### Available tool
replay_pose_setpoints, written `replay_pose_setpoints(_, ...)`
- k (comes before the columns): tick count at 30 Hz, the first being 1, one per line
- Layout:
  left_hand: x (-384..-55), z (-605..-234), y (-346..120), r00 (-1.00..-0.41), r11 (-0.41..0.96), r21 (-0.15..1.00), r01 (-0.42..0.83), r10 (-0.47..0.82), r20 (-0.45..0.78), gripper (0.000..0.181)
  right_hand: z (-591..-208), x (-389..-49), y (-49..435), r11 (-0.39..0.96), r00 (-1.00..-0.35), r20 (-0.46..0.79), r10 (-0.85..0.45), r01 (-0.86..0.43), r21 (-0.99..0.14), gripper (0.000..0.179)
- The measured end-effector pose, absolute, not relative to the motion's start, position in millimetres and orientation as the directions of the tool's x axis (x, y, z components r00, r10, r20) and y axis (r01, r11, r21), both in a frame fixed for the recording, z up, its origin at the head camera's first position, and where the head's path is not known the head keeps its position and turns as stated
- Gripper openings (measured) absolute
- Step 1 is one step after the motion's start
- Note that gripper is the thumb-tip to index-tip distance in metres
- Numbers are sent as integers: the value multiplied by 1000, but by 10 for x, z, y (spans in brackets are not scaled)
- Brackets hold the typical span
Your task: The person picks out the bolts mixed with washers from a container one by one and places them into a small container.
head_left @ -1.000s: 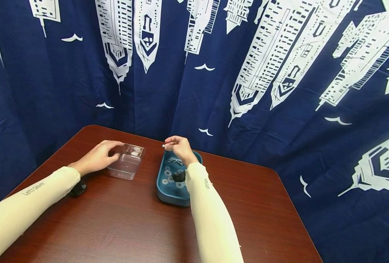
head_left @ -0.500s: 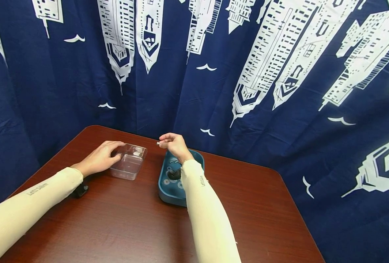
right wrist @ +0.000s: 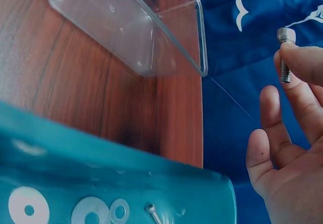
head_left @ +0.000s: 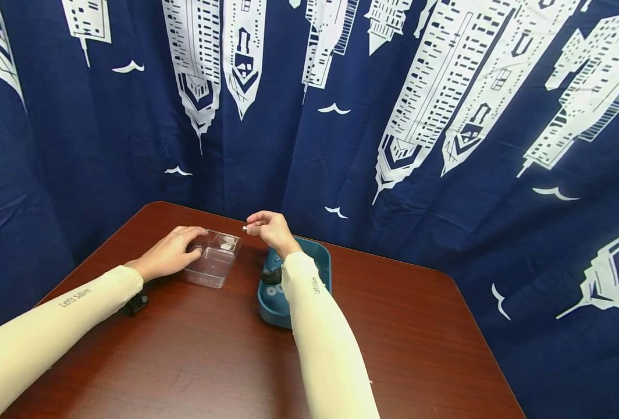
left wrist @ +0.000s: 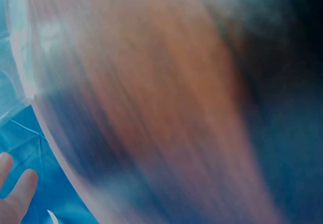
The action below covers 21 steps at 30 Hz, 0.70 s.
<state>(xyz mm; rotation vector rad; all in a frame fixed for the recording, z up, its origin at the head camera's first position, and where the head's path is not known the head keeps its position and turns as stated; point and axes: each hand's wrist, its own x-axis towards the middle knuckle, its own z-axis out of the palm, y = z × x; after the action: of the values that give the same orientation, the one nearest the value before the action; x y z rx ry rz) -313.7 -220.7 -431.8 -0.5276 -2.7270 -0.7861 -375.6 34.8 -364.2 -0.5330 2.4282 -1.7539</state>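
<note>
My right hand (head_left: 273,231) pinches a small silver bolt (right wrist: 284,57) between thumb and forefinger. Its head is round and knurled, its threaded end points down, and the other fingers spread loosely. This hand is raised at the far end of the blue tray (head_left: 320,256), toward the clear container. My left hand (head_left: 175,250) rests at the left side of the clear plastic container (head_left: 212,265), fingers stretched toward its far rim and thumb apart from them. In the left wrist view two fingers (left wrist: 24,189) show, spread and fairly straight.
In the blue tray lie flat washers (right wrist: 29,209) and another bolt (right wrist: 151,211); my right forearm covers part of it. A black wrist camera (head_left: 271,276) hangs under the right wrist, over the tray. Behind the brown table (head_left: 404,326) hangs a navy curtain (head_left: 267,163) with white buildings.
My right hand has moved left with the bolt, from over the tray's far end toward the clear container. The left hand stays at the container. The head view has shifted slightly.
</note>
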Motion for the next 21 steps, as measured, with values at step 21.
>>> replay_pose_setpoints(21,-3149,-4312,-2177,-900,792,450,411,273,341,51,-3775,-3736,-15,280,-922,81,-378,-197,-939,24)
